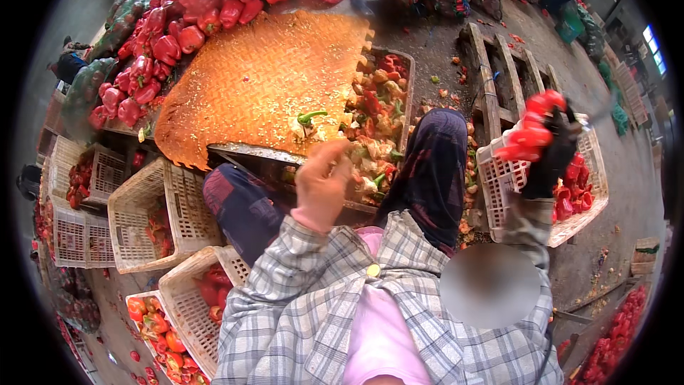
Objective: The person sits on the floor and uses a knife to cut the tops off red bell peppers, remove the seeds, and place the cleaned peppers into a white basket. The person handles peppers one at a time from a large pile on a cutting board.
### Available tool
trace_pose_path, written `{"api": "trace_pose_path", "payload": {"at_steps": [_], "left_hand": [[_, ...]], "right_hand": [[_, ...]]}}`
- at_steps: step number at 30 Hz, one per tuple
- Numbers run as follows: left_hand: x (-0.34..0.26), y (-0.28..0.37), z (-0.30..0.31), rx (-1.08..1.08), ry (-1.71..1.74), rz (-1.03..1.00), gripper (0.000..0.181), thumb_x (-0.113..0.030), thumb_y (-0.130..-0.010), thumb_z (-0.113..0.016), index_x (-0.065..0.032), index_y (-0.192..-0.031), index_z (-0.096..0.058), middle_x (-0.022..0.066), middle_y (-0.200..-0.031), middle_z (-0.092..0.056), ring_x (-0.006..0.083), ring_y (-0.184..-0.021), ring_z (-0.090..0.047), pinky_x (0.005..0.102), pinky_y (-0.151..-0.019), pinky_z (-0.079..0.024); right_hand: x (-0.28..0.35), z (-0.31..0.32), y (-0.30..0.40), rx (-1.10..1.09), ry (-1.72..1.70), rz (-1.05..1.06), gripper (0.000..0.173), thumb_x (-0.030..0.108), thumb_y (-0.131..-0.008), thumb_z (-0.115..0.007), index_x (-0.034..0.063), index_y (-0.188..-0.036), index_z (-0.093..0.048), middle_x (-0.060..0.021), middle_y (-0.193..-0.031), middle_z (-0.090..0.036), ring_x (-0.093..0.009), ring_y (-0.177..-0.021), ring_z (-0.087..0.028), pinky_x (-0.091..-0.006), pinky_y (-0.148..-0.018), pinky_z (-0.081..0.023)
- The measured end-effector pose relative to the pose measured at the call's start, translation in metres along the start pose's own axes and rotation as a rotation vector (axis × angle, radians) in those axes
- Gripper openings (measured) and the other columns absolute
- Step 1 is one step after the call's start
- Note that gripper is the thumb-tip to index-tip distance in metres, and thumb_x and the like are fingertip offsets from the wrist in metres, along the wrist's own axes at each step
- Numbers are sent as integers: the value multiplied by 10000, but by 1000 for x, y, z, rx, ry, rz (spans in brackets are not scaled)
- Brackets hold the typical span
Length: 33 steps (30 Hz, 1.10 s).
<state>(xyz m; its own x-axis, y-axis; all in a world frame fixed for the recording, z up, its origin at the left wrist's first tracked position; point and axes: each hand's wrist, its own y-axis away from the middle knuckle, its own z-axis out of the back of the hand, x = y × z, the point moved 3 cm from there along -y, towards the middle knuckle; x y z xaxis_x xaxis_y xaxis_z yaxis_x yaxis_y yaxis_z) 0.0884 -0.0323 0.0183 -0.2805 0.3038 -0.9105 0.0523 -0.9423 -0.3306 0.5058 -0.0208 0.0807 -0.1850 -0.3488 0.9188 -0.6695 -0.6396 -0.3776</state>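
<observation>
My left hand, bare, is over the near edge of an orange foam mat, fingers curled and blurred; whether it grips anything cannot be told. Just beyond its fingertips lies a cut pepper core with a green stem, among scattered seeds. At the right, my right hand, in a black glove, holds several red pepper pieces above a white plastic crate partly filled with red pepper pieces. A faint grey streak beside this hand is too blurred to name.
Whole red peppers are heaped beyond the mat. A bin of cores and scraps stands between my knees and the mat. White crates line the left side. A wooden pallet lies beyond the right crate. Other people are far off.
</observation>
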Motion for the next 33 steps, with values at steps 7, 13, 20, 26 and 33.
{"api": "trace_pose_path", "payload": {"at_steps": [7, 13, 20, 26, 33], "left_hand": [[65, -61, 21, -227, -580, 160, 477, -248, -856, -681, -6, -1244, -546, 214, -1312, -519, 348, -1233, -472, 416, -1040, -385], [59, -60, -56, 72, -844, -158, 614, -312, -843, -687, -27, -1339, -464, 225, -1363, -480, 365, -1192, -507, 431, -990, -435], [9, -78, -12, 503, -339, -58, 528, -226, -767, -751, -12, -1221, -586, 200, -1291, -546, 328, -1216, -523, 377, -1011, -433], [44, -161, 79, 161, -500, -3, 374, -179, -800, -721, 8, -1111, -634, 176, -1159, -621, 302, -1086, -605, 349, -928, -479], [120, -272, 102, 21, -700, 23, 436, -240, -822, -707, 14, -1160, -601, 217, -1176, -598, 351, -1070, -595, 391, -915, -481]], "right_hand": [[-45, 180, -62, -290, 499, -153, 277, 155, -874, -662, 59, -1126, -601, -42, -947, -611, -142, -798, -611, -256, -649, -504], [-53, -12, -20, 155, 9, -323, 276, 156, -955, -535, 89, -1216, -597, -53, -1092, -643, -163, -836, -639, -233, -645, -516], [-21, -245, 43, 725, -156, -399, 323, 340, -944, -596, 66, -1113, -629, -39, -767, -662, -37, -441, -447, -202, -392, -347], [-57, -351, 64, 818, -251, -526, 288, 301, -944, -595, 17, -989, -587, -84, -737, -625, -62, -412, -436, -222, -367, -330], [-110, -399, 81, 841, -137, -571, 262, 213, -958, -545, 25, -1140, -542, -57, -794, -606, -77, -561, -529, -235, -481, -428]]}}
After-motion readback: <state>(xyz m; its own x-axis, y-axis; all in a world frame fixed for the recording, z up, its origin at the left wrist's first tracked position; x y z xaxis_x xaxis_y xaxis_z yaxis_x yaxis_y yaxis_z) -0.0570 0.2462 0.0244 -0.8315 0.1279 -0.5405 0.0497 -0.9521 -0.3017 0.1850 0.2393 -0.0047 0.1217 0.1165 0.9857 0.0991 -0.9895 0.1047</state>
